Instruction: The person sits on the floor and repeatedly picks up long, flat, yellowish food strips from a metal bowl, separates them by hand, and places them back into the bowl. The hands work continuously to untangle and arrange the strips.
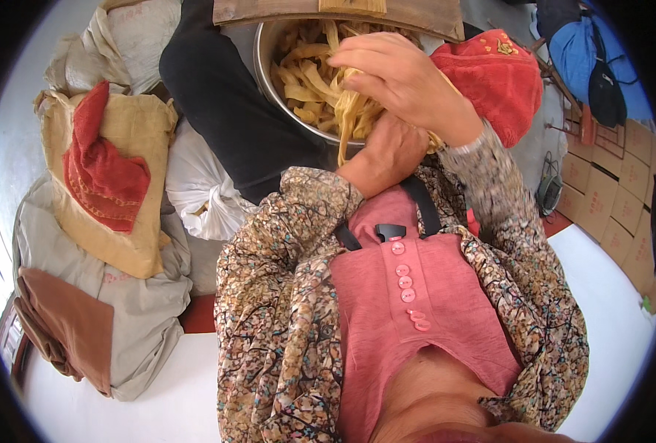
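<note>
Pale yellow, flat, leathery strips [307, 88] fill a round metal pot [264, 70] in front of me. My right hand [398, 74] is over the pot's right side, its fingers bent around a bundle of these strips, some hanging down toward the rim. Just below, my left hand [391, 148] crosses under my right wrist at the near rim. It looks closed, and yellow strip ends show beside its knuckles, though its fingertips are hidden. A wooden board [269, 10] spans the far side of the pot, with a small wood block [351, 6] on it.
A red cloth [494, 85] lies right of the pot. To the left are stacked sacks [114, 295], another red towel [103, 162], a brown cloth [70, 325] and a tied white bag [206, 184]. Stacked cardboard boxes [616, 181] and a blue bag [575, 55] stand at far right.
</note>
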{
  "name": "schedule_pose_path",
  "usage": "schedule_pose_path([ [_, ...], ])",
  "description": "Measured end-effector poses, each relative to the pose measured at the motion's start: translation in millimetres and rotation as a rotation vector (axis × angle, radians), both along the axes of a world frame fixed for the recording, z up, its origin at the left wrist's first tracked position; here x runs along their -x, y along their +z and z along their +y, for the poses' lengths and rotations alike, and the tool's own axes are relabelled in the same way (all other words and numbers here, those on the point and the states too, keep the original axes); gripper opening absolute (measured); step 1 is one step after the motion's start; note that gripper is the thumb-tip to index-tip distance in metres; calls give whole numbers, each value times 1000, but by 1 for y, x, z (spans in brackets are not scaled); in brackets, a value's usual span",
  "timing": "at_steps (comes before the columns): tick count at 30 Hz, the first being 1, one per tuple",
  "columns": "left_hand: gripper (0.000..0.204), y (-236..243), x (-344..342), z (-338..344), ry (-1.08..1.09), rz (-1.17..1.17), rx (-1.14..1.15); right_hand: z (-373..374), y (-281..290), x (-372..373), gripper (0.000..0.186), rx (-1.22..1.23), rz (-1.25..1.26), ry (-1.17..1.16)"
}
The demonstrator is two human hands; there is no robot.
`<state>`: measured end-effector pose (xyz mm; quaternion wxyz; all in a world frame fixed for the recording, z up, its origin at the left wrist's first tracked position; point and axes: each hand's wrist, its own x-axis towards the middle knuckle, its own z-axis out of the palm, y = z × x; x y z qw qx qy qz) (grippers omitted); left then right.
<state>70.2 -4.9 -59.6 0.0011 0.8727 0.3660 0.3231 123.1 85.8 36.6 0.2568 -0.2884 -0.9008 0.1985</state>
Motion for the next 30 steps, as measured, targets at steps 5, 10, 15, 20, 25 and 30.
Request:
schedule_pose_path([
  [5,12,31,24,-11,-82,111,579,14,-23,-20,25,203,-467,-61],
  [10,12,46,36,-19,-50,-17,553,-10,-23,-29,27,658,-217,-284],
  [15,13,52,32,-21,-135,-17,506,-16,-28,-26,26,527,-264,-243],
  [20,17,47,34,-23,-78,-59,450,-20,-38,-49,20,715,-234,-263],
  [25,25,42,37,-34,47,-32,389,-44,5,-49,15,837,-89,-214],
  [30,34,43,32,-30,-28,-118,478,-50,33,-63,13,922,-75,-294],
])
